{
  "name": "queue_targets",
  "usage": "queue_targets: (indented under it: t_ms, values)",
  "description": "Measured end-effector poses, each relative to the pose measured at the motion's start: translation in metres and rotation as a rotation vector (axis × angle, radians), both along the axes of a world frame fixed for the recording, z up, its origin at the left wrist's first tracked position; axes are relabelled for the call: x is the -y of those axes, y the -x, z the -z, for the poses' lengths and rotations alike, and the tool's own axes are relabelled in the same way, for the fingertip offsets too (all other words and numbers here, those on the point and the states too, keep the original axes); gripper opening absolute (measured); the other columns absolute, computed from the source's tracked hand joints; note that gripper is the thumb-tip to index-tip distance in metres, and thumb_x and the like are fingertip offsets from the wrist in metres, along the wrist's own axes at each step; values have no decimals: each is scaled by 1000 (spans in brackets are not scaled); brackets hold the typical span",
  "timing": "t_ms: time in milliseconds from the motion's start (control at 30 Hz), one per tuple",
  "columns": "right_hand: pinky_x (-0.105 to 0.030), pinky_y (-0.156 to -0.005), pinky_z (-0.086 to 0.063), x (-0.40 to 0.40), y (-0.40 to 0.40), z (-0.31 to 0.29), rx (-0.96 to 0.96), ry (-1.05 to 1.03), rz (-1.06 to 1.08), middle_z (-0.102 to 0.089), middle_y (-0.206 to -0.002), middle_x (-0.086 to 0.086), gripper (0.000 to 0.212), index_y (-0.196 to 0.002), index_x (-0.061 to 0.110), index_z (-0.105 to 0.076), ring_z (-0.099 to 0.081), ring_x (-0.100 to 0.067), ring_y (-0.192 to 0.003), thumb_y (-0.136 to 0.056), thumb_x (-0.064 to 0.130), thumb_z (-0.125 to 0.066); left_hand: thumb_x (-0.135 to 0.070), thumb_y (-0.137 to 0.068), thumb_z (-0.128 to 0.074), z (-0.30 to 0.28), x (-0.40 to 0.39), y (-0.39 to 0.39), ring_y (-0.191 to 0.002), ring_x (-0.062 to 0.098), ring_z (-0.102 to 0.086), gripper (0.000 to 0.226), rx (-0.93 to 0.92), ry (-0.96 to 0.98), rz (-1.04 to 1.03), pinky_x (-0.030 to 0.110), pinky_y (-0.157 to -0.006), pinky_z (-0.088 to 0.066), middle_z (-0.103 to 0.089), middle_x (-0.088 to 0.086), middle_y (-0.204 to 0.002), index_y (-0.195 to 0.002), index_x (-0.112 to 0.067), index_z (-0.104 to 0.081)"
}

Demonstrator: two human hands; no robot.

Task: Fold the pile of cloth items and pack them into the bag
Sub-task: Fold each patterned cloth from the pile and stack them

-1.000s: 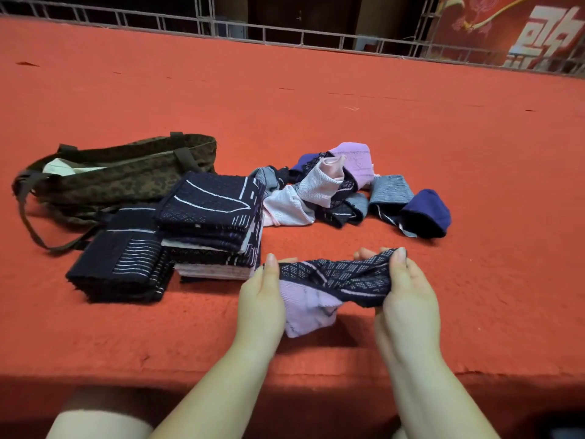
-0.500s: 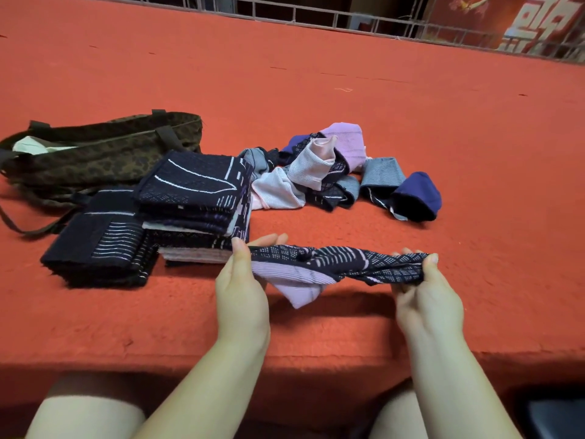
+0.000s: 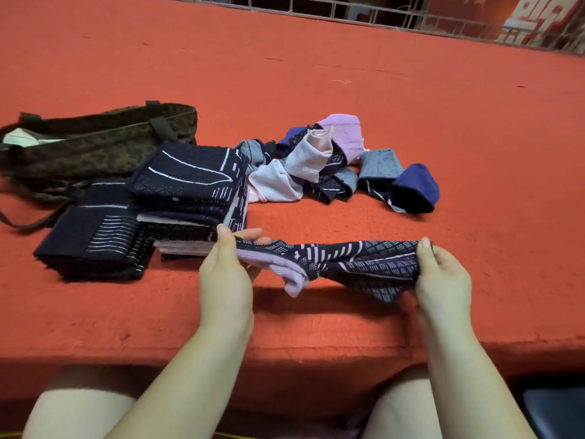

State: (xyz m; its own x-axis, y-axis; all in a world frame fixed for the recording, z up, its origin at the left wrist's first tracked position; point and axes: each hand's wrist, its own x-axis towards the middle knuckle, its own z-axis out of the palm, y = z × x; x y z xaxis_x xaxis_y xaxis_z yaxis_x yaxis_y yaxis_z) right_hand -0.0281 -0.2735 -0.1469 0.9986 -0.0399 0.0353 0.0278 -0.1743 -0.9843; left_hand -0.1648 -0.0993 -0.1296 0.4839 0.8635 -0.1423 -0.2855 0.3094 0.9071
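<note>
A dark patterned cloth with a lilac underside (image 3: 329, 263) hangs stretched between my hands just above the red surface. My left hand (image 3: 226, 274) pinches its left end and my right hand (image 3: 441, 277) pinches its right end. Beyond it lies the loose pile of unfolded cloths (image 3: 319, 160) in lilac, pink, grey and navy. Two stacks of folded dark cloths stand to the left: a taller stack (image 3: 190, 191) and a lower stack (image 3: 95, 236). The brown camouflage bag (image 3: 95, 144) lies behind them, open at the top with something pale inside.
The red carpeted platform (image 3: 411, 106) stretches far back to a metal railing (image 3: 364, 14). Its front edge runs just below my hands, with my knees under it. A dark strap of the bag (image 3: 19, 221) trails at the left.
My hands have moved apart, pulling the bunched cloth out into a long band. The camera has tilted slightly, shifting the scene in view.
</note>
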Motion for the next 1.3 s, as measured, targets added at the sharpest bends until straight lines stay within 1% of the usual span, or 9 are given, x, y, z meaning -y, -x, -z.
queue_targets:
  t_ms: [133, 233, 333, 433, 533, 767, 967, 1067, 1300]
  values:
    - [-34, -62, -39, 3, 1, -9, 42, 240, -186, -60, -61, -4, 37, -67, 7, -60, -50, -18, -60, -94, 32, -56, -38, -100, -38, 2, 1, 4, -50, -2, -53, 49, -296, -282, 121, 6, -50, -38, -63, -7, -58, -74, -14, -70]
    - [-30, -61, -36, 2, 2, -3, 42, 413, -209, -63, -66, -2, 29, -70, 14, -60, -58, -21, -67, -93, 31, -57, -39, -98, -40, 15, 0, 2, -87, 6, -57, 31, -421, -420, 220, 13, -77, -38, -62, -4, -93, -97, -20, -65]
    - [-28, -75, -41, 2, 8, 5, 75, 460, -173, -67, -87, 2, 9, -91, 19, -64, -63, -21, -92, -91, 27, -61, -50, -91, -45, 26, 4, 12, -109, 7, -49, 42, -454, -789, 171, 24, -97, -33, -52, -9, -116, -122, -23, -56]
    - [-29, -105, -34, 0, 18, 11, 286, 495, -191, -56, -128, -3, 34, -121, 17, -58, -48, -17, -125, -89, 26, -63, -44, -87, -52, 28, 13, 22, -106, 10, -56, 32, -306, -1233, 153, 32, -97, -39, -61, -10, -109, -106, -22, -65]
    - [-25, -107, -31, -6, 33, 11, 558, 458, -371, -58, -122, 7, 35, -114, 19, -63, -47, -8, -122, -85, 37, -59, -53, -81, -59, 44, 20, 27, -99, 8, -58, 37, -328, -1445, 273, 29, -102, -33, -65, -9, -103, -97, -21, -68]
    - [-44, -105, -38, -6, 50, 29, 556, 571, -604, -63, -110, 19, 40, -107, 25, -69, -51, -5, -118, -82, 52, -52, -54, -79, -56, 60, 15, 25, -90, 3, -55, 30, -474, -1277, 346, 25, -100, -31, -64, -20, -92, -100, -33, -60]
    - [-29, -112, -21, -5, 55, 15, 587, 584, -627, -59, -110, 28, 47, -114, 32, -63, -51, 5, -112, -76, 60, -56, -29, -95, -55, 32, 2, 17, -71, 6, -58, 21, -330, -436, 411, 26, -75, -44, -66, -8, -74, -85, -13, -65]
    - [-19, -99, -36, -7, 57, 7, 590, 444, -595, -63, -92, 35, 27, -99, 34, -68, -60, 7, -93, -79, 50, -59, -31, -97, -49, 24, -6, 16, -76, 18, -59, 30, -343, -217, 482, 34, -75, -44, -66, 4, -77, -83, -10, -65]
    - [-10, -70, -44, -11, 64, -11, 578, 325, -608, -68, -86, 24, 20, -83, 29, -73, -63, 5, -77, -78, 46, -62, -57, -78, -54, 11, -6, 30, -98, 0, -57, 31, -287, -887, 457, 12, -87, -40, -64, -18, -99, -97, -35, -64]
